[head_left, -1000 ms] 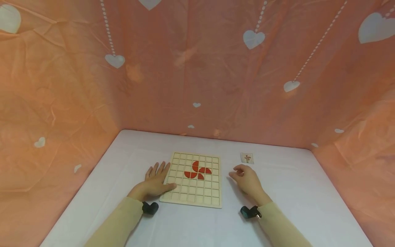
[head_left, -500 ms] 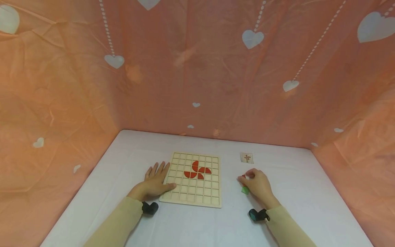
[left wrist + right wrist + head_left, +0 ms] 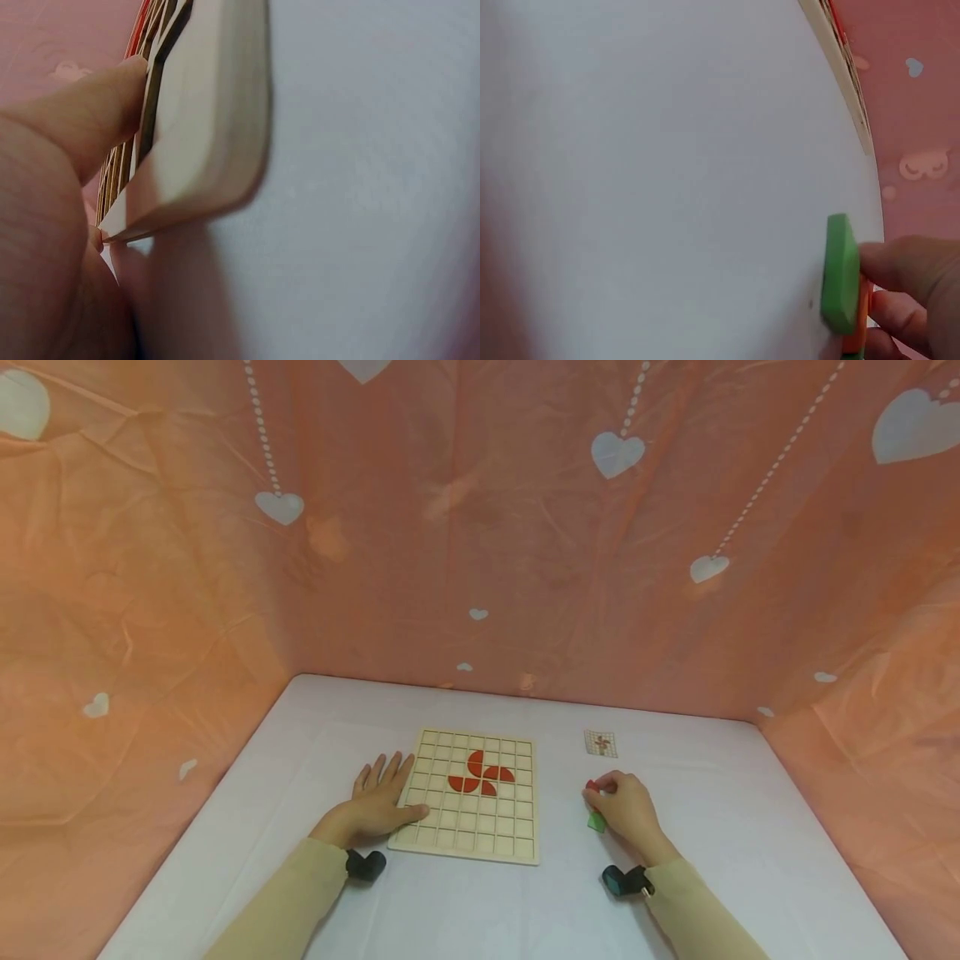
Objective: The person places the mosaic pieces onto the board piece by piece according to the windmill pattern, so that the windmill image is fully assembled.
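Note:
A wooden grid board (image 3: 465, 843) lies on the table with several red curved pieces (image 3: 476, 763) set near its middle in a pinwheel shape. My left hand (image 3: 375, 806) rests along the board's left edge, fingers spread straight; its thumb lies on the board, and in the left wrist view the thumb (image 3: 97, 109) touches the grid. To the right of the board, my right hand (image 3: 628, 810) pinches a small red piece (image 3: 592, 785) between thumb and fingers. A green piece (image 3: 596, 822) is by the thumb; the right wrist view shows this green block (image 3: 841, 277) next to an orange edge.
A small pattern card (image 3: 601, 743) with a printed grid and pinwheel lies beyond my right hand. White cloth (image 3: 465, 910) covers the table. An orange curtain (image 3: 375, 568) with pale hearts surrounds its back and sides.
My right hand has moved right, away from the board, and a little nearer to me. Red and green pieces now show at its fingers. The left hand and board have stayed put.

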The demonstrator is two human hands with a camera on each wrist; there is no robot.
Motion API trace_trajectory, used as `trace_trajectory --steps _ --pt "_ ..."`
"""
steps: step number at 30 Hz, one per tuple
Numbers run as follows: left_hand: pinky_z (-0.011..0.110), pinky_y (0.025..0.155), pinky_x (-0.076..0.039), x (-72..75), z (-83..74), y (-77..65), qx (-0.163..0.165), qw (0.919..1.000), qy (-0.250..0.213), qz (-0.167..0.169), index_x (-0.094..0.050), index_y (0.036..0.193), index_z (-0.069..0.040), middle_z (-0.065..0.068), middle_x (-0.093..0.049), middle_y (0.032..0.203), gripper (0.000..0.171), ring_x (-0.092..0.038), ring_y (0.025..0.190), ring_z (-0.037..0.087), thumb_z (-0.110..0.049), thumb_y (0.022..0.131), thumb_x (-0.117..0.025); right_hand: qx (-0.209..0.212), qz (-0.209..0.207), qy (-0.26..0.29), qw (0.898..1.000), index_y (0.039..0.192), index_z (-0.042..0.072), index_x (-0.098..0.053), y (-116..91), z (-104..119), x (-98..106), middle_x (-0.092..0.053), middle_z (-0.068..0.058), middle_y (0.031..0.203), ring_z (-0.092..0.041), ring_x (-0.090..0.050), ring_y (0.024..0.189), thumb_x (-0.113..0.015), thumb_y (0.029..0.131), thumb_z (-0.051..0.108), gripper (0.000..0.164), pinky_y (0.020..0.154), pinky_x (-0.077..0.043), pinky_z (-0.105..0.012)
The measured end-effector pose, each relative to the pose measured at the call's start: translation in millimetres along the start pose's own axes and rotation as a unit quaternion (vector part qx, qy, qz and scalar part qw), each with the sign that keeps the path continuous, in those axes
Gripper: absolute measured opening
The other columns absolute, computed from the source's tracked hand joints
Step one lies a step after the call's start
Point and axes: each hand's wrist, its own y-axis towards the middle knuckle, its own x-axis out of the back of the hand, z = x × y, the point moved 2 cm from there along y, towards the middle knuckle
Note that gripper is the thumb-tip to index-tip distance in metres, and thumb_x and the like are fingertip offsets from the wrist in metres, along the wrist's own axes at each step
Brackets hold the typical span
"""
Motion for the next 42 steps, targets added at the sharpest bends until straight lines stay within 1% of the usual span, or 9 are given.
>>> trace_trajectory --steps 8,16,20,25,28,31,36,39,42 --pt "0.052 0.111 0.014 0.3 0.1 1.1 -0.002 1.0000 0.002 0.000 -0.003 0.155 -0.006 0.017 0.006 0.160 0.097 0.018 0.144 0.036 -0.056 0.091 -0.056 0.003 0.028 0.031 0.999 0.106 0.001 -0.063 6.4 3.6 -1.9 -0.059 -0.013 0.101 -0.024 -0.054 0.087 -0.065 0.092 0.016 0.021 0.066 -0.048 -0.030" --pt "0.053 0.111 0.014 0.3 1.1 0.8 -0.003 1.0000 0.003 0.001 -0.004 0.155 -0.006 0.018 0.005 0.160 0.097 0.017 0.144 0.037 -0.056 0.091 -0.056 0.037 0.026 -0.007 0.999 0.108 0.006 -0.061 7.3 8.5 -1.9 -0.065 -0.009 0.097 -0.018 -0.056 0.074 -0.065 0.091 0.011 0.018 0.060 -0.047 -0.029" --pt "0.052 0.111 0.014 0.1 0.7 1.3 -0.001 1.0000 -0.001 0.001 -0.004 0.155 -0.006 0.017 0.006 0.160 0.097 0.018 0.144 0.036 -0.056 0.091 -0.056 0.049 0.015 -0.024 0.998 0.108 0.009 -0.062 6.6 9.8 -2.8 -0.066 -0.010 0.101 -0.020 -0.055 0.076 -0.065 0.090 0.010 0.018 0.062 -0.044 -0.031" --pt "0.052 0.111 0.015 -1.1 1.1 1.3 0.004 0.9999 -0.011 0.004 -0.003 0.155 -0.007 0.016 0.007 0.161 0.098 0.019 0.143 0.035 -0.056 0.090 -0.057 0.059 0.012 -0.018 0.998 0.107 0.011 -0.063 6.2 10.8 -4.5 -0.067 -0.010 0.103 -0.024 -0.055 0.083 -0.064 0.090 0.008 0.017 0.074 -0.039 -0.042" --pt "0.052 0.111 0.015 -1.5 1.4 1.7 0.004 1.0000 -0.008 0.004 -0.003 0.155 -0.007 0.016 0.007 0.161 0.098 0.019 0.143 0.035 -0.057 0.091 -0.057 0.059 0.015 -0.008 0.998 0.107 0.011 -0.062 6.5 11.7 -5.7 -0.066 -0.009 0.102 -0.024 -0.055 0.085 -0.063 0.091 0.009 0.017 0.077 -0.041 -0.041" --pt "0.052 0.111 0.014 -1.1 1.4 2.1 0.000 1.0000 0.004 0.000 -0.003 0.155 -0.007 0.017 0.006 0.160 0.097 0.018 0.144 0.036 -0.056 0.091 -0.056 0.056 0.020 0.010 0.998 0.106 0.009 -0.061 6.1 13.9 -6.9 -0.063 -0.007 0.097 -0.022 -0.054 0.082 -0.062 0.092 0.011 0.014 0.068 -0.045 -0.033" --pt "0.053 0.111 0.013 -0.1 2.3 1.4 0.000 0.9999 0.014 -0.003 -0.004 0.155 -0.006 0.018 0.004 0.160 0.097 0.017 0.144 0.037 -0.056 0.091 -0.057 0.079 0.029 0.036 0.996 0.102 0.006 -0.061 5.1 25.5 -11.3 -0.059 -0.004 0.087 -0.018 -0.052 0.074 -0.061 0.094 0.010 0.010 0.061 -0.044 -0.029" --pt "0.053 0.111 0.013 0.0 2.7 1.2 0.002 0.9999 0.014 -0.002 -0.004 0.155 -0.006 0.018 0.004 0.160 0.098 0.017 0.144 0.037 -0.057 0.090 -0.057 0.098 0.040 0.037 0.994 0.101 0.009 -0.061 3.5 38.1 -17.8 -0.060 -0.001 0.085 -0.016 -0.053 0.074 -0.060 0.094 0.010 0.006 0.063 -0.044 -0.030" --pt "0.052 0.111 0.014 -0.6 3.2 1.7 0.006 0.9999 0.013 0.000 -0.003 0.156 -0.007 0.017 0.005 0.160 0.098 0.017 0.144 0.036 -0.058 0.090 -0.056 0.120 0.073 0.039 0.989 0.100 0.014 -0.060 -1.8 53.4 -28.5 -0.060 0.002 0.086 -0.015 -0.053 0.076 -0.059 0.096 0.012 0.004 0.067 -0.045 -0.030"
